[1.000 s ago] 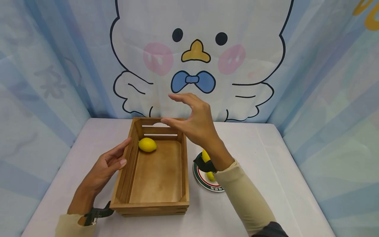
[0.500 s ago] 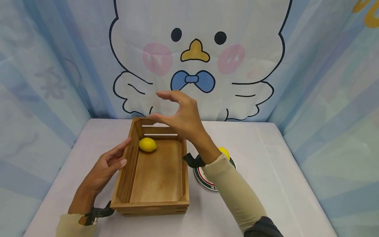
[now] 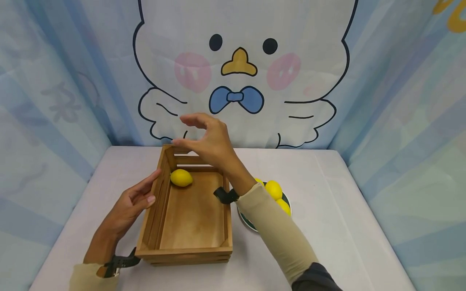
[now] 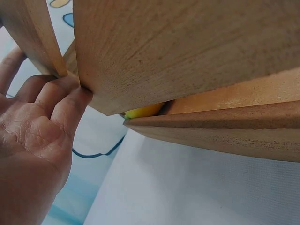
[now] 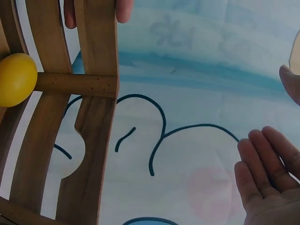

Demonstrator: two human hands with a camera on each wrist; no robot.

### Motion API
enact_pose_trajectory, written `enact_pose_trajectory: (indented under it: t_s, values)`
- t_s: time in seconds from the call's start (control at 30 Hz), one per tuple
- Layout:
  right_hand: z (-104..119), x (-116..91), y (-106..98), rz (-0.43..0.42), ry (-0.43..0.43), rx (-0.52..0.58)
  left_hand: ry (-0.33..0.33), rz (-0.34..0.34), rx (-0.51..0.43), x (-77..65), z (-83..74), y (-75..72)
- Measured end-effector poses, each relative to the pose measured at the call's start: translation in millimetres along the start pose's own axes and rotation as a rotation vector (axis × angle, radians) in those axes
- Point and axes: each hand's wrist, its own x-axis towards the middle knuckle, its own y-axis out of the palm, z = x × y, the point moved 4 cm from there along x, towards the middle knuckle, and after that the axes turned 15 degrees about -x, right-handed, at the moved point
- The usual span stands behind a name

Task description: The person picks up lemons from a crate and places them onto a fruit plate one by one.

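A slatted wooden crate stands left of centre on the table in the head view. One lemon lies in its far left corner. My left hand grips the crate's left side; the left wrist view shows fingertips tucked into the gap between two slats. Over the crate's far end hovers my right hand, thumb and fingers spread wide apart with nothing between them. In the right wrist view that hand is apart from the crate's end slats.
Right of the crate sits a plate with lemons on it, partly hidden by the right sleeve. A printed curtain hangs behind the white-covered table and along both sides.
My right hand has shifted left over the crate's far end, still spread. More of the plate's lemons show past the sleeve. The left hand, crate and lemon inside have stayed put.
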Motion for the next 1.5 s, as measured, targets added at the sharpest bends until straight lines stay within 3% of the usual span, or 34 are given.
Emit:
enact_pose_trajectory:
  t_s: [0.37,1.07,1.5]
  values:
    - [-12.8,4.7,31.9,0.114,0.079,0.003,-0.007,-0.006,0.009,-0.8,-0.3,-0.4]
    - [-33.1,11.9,68.8,0.184,0.139,0.09,-0.002,0.002,-0.006,-0.5,1.2,1.3]
    - [-37.7,12.6,84.8,0.27,0.163,0.095,-0.002,0.006,-0.011,-0.1,0.3,-0.4]
